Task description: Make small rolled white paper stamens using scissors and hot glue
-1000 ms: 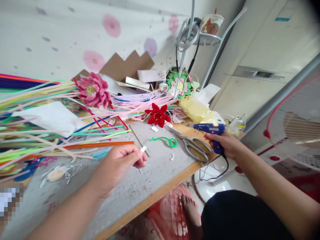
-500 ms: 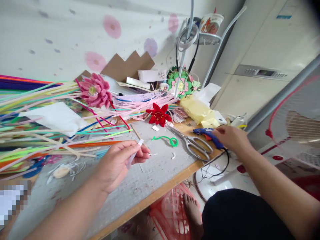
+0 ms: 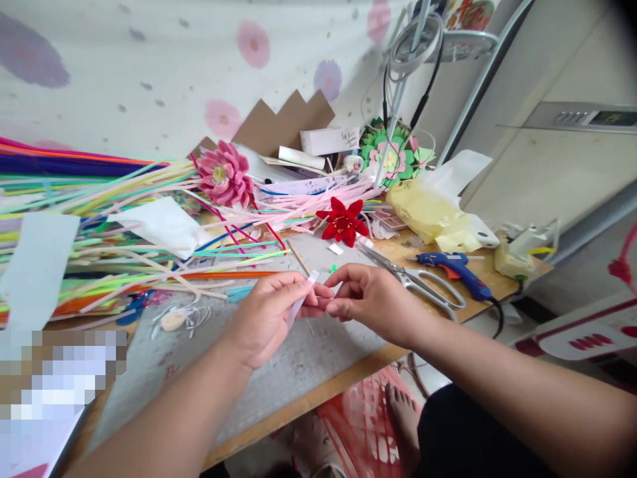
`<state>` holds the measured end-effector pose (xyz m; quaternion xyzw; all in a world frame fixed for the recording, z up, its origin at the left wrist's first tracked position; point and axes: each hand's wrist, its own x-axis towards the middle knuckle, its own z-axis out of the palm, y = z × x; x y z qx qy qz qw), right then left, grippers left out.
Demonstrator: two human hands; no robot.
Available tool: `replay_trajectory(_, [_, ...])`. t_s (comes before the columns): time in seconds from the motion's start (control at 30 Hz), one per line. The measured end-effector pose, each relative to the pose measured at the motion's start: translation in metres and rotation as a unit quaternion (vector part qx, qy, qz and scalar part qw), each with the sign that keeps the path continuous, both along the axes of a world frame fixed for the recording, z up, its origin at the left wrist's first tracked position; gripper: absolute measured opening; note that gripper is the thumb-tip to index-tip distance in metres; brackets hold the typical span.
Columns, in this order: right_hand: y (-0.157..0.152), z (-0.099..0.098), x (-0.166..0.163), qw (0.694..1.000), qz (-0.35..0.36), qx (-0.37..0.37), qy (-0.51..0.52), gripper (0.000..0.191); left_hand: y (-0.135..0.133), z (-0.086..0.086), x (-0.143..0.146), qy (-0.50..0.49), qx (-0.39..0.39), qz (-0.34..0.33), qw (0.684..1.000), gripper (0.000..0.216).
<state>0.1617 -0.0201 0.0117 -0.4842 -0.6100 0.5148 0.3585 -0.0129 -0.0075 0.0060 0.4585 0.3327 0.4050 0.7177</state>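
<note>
My left hand [image 3: 266, 315] pinches a thin pale strip [image 3: 300, 302] above the grey mat [image 3: 279, 372]. My right hand [image 3: 371, 299] has come up against it, fingertips pinched on the same strip's end. A blue glue gun [image 3: 455, 267] lies on the wooden table to the right, its black cord hanging over the edge. Silver scissors [image 3: 423, 285] lie between the glue gun and my right hand. A red paper flower [image 3: 343, 222] sits just behind my hands, and a green pipe cleaner is mostly hidden behind my right hand.
A heap of coloured pipe cleaners [image 3: 99, 232] covers the left of the table, with a pink flower [image 3: 223, 179] on it. Yellow bag [image 3: 428, 216], cardboard and a green flower [image 3: 393, 156] crowd the back. A red basket [image 3: 358, 425] and my bare foot lie below the table edge.
My right hand let go of the glue gun, left it lying on the table, and moved left to meet my left hand at the strip. The view shifted right and down.
</note>
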Motion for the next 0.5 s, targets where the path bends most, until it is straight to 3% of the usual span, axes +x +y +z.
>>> replay_trajectory(0.13, [0.004,0.006,0.007,0.999,0.017,-0.033,-0.03,0.022,0.001,0.001,-0.001,-0.012,-0.008,0.022,1.0,0.022])
replay_trajectory(0.23, [0.002,0.013,0.011,0.988,0.041,0.019,-0.151,0.009,0.001,0.001,-0.001,-0.015,-0.003,0.04,0.999,0.022])
replay_trajectory(0.3, [0.0,0.017,0.012,0.975,0.033,0.058,-0.214,0.012,0.001,0.0,0.0,-0.003,0.003,0.044,0.999,0.02])
replay_trajectory(0.5, [-0.007,0.027,0.004,0.986,-0.03,0.105,-0.123,0.014,-0.003,-0.001,0.002,0.053,0.006,0.051,0.997,0.021])
